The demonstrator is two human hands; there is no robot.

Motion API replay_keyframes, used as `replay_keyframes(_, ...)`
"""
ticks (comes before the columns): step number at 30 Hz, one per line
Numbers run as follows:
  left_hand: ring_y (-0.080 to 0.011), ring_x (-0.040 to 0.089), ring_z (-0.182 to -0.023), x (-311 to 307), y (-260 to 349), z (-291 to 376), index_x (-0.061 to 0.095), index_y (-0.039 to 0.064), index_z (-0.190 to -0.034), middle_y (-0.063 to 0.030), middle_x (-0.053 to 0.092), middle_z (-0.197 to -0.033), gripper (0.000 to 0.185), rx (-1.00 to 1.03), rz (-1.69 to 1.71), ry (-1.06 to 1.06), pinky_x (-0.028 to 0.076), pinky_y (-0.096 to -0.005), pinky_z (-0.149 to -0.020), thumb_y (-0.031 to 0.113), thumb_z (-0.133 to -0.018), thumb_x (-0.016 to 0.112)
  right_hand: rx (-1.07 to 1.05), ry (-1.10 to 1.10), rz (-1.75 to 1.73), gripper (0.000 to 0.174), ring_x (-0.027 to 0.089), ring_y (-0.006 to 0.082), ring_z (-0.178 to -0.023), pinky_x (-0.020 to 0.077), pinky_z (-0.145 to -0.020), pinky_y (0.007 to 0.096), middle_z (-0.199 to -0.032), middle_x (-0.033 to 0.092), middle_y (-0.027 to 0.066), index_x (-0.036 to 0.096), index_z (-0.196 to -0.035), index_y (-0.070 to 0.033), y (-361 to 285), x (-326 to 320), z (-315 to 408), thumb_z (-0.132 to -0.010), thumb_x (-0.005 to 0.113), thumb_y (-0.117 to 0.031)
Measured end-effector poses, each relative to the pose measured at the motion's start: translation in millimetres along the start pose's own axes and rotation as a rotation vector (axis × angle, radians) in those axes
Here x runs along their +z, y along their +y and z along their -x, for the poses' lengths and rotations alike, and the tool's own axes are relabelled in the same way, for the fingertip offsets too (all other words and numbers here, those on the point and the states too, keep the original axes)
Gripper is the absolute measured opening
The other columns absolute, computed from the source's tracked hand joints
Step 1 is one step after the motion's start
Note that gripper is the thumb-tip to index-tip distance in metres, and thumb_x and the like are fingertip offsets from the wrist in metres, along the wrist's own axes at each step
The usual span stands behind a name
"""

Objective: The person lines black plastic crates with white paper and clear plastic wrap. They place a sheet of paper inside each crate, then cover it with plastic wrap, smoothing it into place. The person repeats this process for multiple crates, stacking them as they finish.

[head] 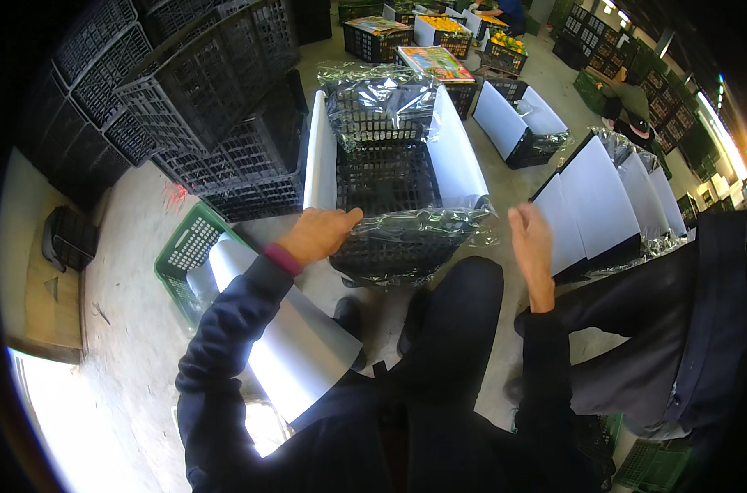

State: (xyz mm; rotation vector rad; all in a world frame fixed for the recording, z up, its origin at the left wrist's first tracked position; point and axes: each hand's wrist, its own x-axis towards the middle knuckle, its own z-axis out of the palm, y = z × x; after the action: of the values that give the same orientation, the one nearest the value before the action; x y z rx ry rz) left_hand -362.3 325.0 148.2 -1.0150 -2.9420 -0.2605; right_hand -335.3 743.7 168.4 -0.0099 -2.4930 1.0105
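Observation:
A black plastic crate [385,179] stands before me, white sheets [459,148] lining its two long sides and clear plastic film [385,101] draped over both ends. My left hand [324,233] grips the crate's near left corner, at the edge of the left sheet and film. My right hand [531,237] is slightly blurred, raised to the right of the crate with its fingers drawn together; nothing shows in it. Large white sheets [305,351] lie across my lap, their far end reaching a green plastic basket [191,240] on the left.
Stacked black crates [225,142] rise at left. Lined crates [595,209] stand at right, beside a co-worker's legs [632,314]. Another lined crate [521,123] sits beyond. Crates of orange fruit [444,28] and other people are farther back. Scissors [101,313] lie on the floor.

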Motion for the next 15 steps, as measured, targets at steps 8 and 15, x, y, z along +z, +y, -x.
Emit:
replay_keyframes(8, -0.0387, 0.072, -0.09, -1, 0, 3, 0.055, 0.011, -0.112, -0.0131, 0.072, -0.09, 0.021, 0.0, -0.015, 0.058, 0.056, -0.052, -0.077, 0.012, -0.094, 0.066, -0.596, -0.664, 0.473, 0.04, 0.069, 0.0427, -0.088, 0.0519, -0.073, 0.0523, -0.093, 0.072, 0.0176, 0.063, -0.104, -0.005, -32, 55, -37, -0.091, 0.079, -0.039)
replay_keyframes(15, -0.0398, 0.069, -0.104, -7, -7, 12, 0.054, 0.009, -0.135, -0.0182, 0.07, -0.106, 0.05, -0.039, 0.08, -0.092, 0.055, -0.0503, -0.087, 0.023, -0.091, 0.075, -0.625, -0.563, 0.228, 0.047, 0.069, 0.0392, -0.097, 0.0538, -0.081, 0.047, -0.102, 0.072, 0.0174, 0.067, -0.111, -0.004, -46, 51, -33, -0.087, 0.083, -0.041)
